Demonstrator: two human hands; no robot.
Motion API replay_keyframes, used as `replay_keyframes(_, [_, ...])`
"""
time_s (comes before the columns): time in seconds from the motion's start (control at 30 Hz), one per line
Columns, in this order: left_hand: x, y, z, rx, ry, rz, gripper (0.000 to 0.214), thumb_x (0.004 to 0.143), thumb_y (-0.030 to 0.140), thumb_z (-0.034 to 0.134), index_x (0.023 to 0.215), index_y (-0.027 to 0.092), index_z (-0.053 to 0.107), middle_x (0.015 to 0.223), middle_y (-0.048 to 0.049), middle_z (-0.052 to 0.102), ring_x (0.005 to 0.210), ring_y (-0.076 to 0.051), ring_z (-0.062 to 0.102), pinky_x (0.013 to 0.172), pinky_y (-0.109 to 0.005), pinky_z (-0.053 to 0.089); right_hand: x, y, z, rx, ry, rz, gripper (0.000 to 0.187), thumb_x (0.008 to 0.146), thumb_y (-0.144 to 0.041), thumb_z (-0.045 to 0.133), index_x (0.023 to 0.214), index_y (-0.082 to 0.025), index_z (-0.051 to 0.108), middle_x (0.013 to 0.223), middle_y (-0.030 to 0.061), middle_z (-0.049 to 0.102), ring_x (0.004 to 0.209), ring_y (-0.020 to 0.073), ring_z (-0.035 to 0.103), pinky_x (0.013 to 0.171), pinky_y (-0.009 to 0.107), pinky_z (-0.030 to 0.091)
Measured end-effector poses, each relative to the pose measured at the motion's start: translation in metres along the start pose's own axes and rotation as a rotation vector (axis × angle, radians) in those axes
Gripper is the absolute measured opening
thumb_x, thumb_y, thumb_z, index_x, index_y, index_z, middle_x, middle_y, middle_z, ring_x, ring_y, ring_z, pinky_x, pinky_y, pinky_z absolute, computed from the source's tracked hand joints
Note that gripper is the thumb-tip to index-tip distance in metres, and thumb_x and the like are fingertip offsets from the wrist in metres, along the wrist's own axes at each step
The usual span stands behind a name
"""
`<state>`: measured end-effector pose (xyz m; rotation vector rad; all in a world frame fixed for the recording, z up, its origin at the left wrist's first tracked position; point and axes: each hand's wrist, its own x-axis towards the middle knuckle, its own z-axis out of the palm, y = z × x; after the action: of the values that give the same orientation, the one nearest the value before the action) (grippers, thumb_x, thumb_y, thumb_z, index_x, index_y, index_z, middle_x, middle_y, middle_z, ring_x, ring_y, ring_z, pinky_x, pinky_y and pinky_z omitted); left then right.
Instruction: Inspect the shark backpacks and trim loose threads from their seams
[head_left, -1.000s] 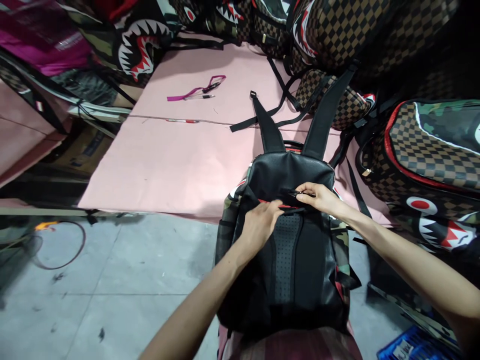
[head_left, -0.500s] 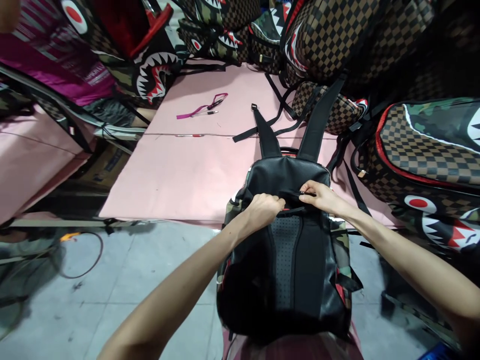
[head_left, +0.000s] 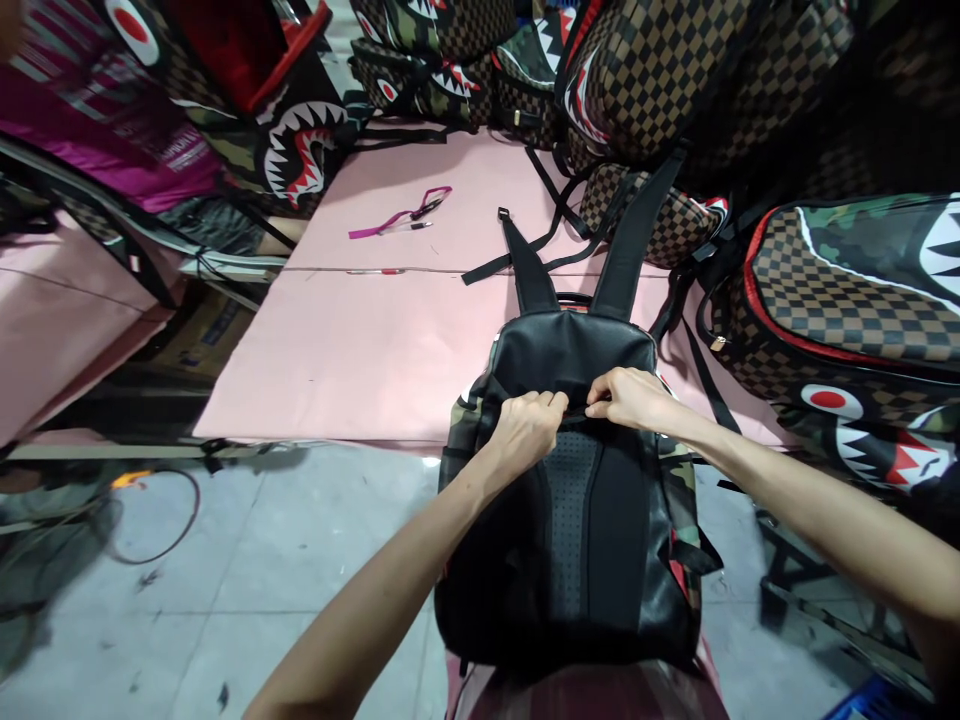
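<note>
- Backpack of black leather-like material with camouflage side panels (head_left: 577,520) lies back-panel up, its top end resting on the pink table (head_left: 360,340) edge and its lower end toward the person's lap, its two black shoulder straps (head_left: 634,245) stretched away across the table.
- Left hand (head_left: 525,430) is clenched on the fabric at the seam between the upper panel and the perforated back pad, pinching it beside the zipper line.
- Right hand (head_left: 626,398) is closed in a pinch just beside the left, fingertips at the same seam; the zipper pull itself is hidden under the fingers, so I cannot tell whether it is held.
- Judged step: working the small zip pocket on the back panel, apparently near the closed end of its run.
- Next move likely calls for steady tension from the left hand while the right slides along the seam without snagging fabric.
- Checkered brown shark-mouth backpacks (head_left: 840,300) crowd the right side; a magenta lanyard (head_left: 397,213) lies farther off on the table.
</note>
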<state>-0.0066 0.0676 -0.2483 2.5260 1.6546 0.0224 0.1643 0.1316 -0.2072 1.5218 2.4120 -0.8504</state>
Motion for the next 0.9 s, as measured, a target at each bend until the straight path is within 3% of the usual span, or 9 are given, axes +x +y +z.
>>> replay_keyframes(0.33, [0.0,0.002,-0.003,-0.03,-0.025,-0.027,0.019,0.085,0.01,0.039,0.091,0.015,0.056,0.081,-0.0074,0.062,0.076,-0.021,0.057,0.058,-0.03,0.038,0.003,0.005,-0.001,0.09,-0.014,0.035,0.011,0.072,-0.032,0.061,0.077,-0.027,0.07,0.075,-0.0048,0.07,0.075,0.0144,0.063,0.059,0.023,0.037])
replay_keyframes(0.7, [0.001,0.004,0.0,-0.012,0.01,-0.044,0.018,0.082,0.007,0.041,0.087,0.016,0.056,0.08,-0.0058,0.063,0.075,-0.021,0.059,0.057,-0.029,0.04,0.009,0.001,0.0,0.043,-0.068,0.01,0.009,0.068,-0.029,0.064,0.074,-0.027,0.07,0.074,-0.005,0.07,0.073,0.0142,0.062,0.056,0.022,0.035])
replay_keyframes(0.8, [-0.006,0.001,0.009,-0.157,0.105,-0.098,0.023,0.086,0.009,0.038,0.087,0.017,0.059,0.083,-0.0054,0.065,0.078,-0.019,0.059,0.065,-0.029,0.044,0.007,0.01,0.0,0.049,0.018,0.015,0.01,0.072,-0.03,0.062,0.078,-0.027,0.069,0.077,-0.004,0.07,0.075,0.0157,0.063,0.059,0.023,0.037])
replay_keyframes(0.9, [-0.023,-0.007,0.014,-0.405,0.247,0.016,0.027,0.091,0.019,0.036,0.084,0.018,0.062,0.11,-0.0089,0.062,0.106,-0.02,0.053,0.084,-0.031,0.045,-0.001,0.027,0.003,-0.022,0.192,0.01,0.027,0.078,-0.038,0.06,0.101,-0.024,0.065,0.086,0.0013,0.07,0.082,0.0199,0.063,0.065,0.026,0.039])
